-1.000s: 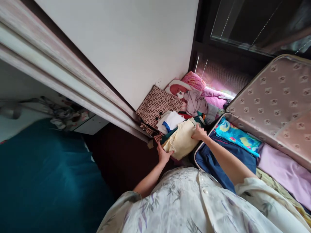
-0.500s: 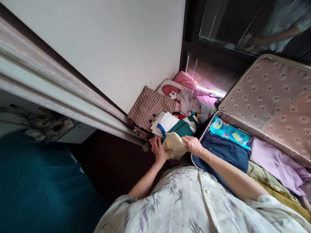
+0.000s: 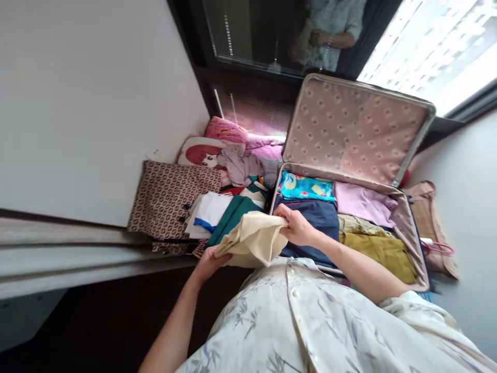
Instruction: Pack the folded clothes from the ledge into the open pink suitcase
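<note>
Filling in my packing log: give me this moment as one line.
left hand: grips cream cloth | right hand: grips same cloth | cloth: lifted beside open suitcase | pile: clothes by wall

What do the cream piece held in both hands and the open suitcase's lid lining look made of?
Cream piece: soft matte woven cloth, likely cotton; it creases and drapes between the hands. Lid lining: thin pinkish printed fabric, faintly sheened, probably synthetic.

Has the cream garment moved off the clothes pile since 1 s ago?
Yes. The cream garment is lifted off the clothes pile toward the open suitcase, held by left hand and right hand.
</note>
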### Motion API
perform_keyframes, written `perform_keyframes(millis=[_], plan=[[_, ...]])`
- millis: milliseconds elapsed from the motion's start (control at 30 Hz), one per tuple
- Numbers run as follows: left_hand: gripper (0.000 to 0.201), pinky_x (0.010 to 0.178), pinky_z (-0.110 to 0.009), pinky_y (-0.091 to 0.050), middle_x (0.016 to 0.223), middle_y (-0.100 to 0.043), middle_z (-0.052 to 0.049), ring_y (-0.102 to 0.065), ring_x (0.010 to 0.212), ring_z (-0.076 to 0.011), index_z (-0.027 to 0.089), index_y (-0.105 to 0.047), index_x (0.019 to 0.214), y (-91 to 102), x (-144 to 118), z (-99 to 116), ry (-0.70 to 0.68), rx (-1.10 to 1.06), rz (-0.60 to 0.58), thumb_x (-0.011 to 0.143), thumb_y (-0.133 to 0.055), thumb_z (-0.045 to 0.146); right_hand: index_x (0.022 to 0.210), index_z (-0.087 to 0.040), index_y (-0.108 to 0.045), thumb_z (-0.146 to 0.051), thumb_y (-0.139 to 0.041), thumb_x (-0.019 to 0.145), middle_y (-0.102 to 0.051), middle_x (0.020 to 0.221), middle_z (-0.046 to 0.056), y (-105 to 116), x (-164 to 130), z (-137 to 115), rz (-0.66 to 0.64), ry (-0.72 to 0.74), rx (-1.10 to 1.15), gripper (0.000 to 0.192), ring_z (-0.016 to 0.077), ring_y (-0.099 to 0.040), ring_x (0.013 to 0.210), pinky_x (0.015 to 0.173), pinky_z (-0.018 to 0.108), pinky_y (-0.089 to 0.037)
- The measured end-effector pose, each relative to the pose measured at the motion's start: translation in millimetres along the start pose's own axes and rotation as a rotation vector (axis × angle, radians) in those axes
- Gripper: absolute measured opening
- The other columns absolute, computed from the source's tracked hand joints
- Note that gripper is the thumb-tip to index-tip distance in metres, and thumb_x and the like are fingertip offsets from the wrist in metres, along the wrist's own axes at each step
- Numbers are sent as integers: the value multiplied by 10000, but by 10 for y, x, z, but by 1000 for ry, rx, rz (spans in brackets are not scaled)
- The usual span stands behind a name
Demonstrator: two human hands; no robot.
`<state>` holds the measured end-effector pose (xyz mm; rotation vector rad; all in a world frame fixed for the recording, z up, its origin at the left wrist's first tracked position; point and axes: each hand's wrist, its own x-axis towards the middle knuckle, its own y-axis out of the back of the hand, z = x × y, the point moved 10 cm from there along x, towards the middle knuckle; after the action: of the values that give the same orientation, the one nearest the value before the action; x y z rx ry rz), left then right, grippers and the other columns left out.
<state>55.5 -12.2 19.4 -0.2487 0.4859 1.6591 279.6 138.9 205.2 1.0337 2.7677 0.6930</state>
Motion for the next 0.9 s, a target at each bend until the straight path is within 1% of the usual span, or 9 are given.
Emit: perform_keyframes(millis=[100,200,300,400,467,567,700,800,900], plan=[[593,778,-372,-582,941,-793,-105,-708,844,-276,139,-777,1020,-176,191,192,31,-26,-103,627,-827,580,894,-231,-494,-275,-631,752,-543,769,-45,364,-356,578,225,-168,170,203,122,-481,675,606,226,-400],[553,756,-326,-551,935,-784,-82,-691,835,-244,134,-768,1025,-450,449,522,-29,89,-179,677,-787,563,952,-225,-555,-395,-723,750,-623,856,-13,595,-821,1100,404,-310,328,313,156,-565,771,685,261,-483],[443,683,-272,-501,853,-754,-39,-661,786,-208,146,-755,944,-821,718,875,-101,202,-247,716,-748,526,1048,-222,-613,-478,-784,739,-715,1000,35,802,-1305,1443,569,-415,397,436,208,-640,909,805,318,-526],[424,651,-252,-472,803,-728,-17,-641,741,-185,148,-726,900,-1222,945,1156,-128,177,-302,696,-756,518,1109,-226,-645,-528,-805,735,-747,1113,62,972,-1730,1657,678,-476,450,506,235,-668,987,854,343,-540],[448,665,-260,-484,809,-732,-21,-649,737,-185,143,-721,898,-1517,1046,1265,-107,133,-355,663,-790,518,1145,-224,-661,-539,-804,737,-750,1171,74,1063,-1973,1764,714,-485,474,536,241,-677,1020,870,349,-547],[513,695,-284,-515,830,-750,-39,-670,740,-192,136,-728,924,-1975,1146,1316,-27,68,-424,599,-853,512,1174,-210,-679,-549,-807,727,-756,1188,88,1216,-2348,1936,772,-507,480,576,242,-687,1014,858,346,-557],[548,705,-293,-522,822,-748,-47,-670,727,-185,134,-711,917,-2603,1295,1379,31,-1,-431,537,-900,481,1170,-186,-697,-643,-777,715,-772,1117,104,1544,-2936,2218,906,-602,453,650,236,-700,904,745,318,-565],[507,665,-279,-499,778,-723,-38,-651,698,-176,139,-691,868,-3205,1424,1547,4,12,-483,543,-902,466,1112,-152,-715,-735,-727,717,-776,987,101,1927,-3365,2449,981,-685,414,705,215,-683,784,652,295,-543],[517,669,-287,-508,803,-722,-54,-656,706,-183,139,-685,903,-3878,1596,1801,-17,-45,-560,573,-901,473,1124,-142,-711,-781,-725,691,-771,966,96,2477,-3716,2672,1057,-683,366,772,204,-675,755,636,288,-538]])
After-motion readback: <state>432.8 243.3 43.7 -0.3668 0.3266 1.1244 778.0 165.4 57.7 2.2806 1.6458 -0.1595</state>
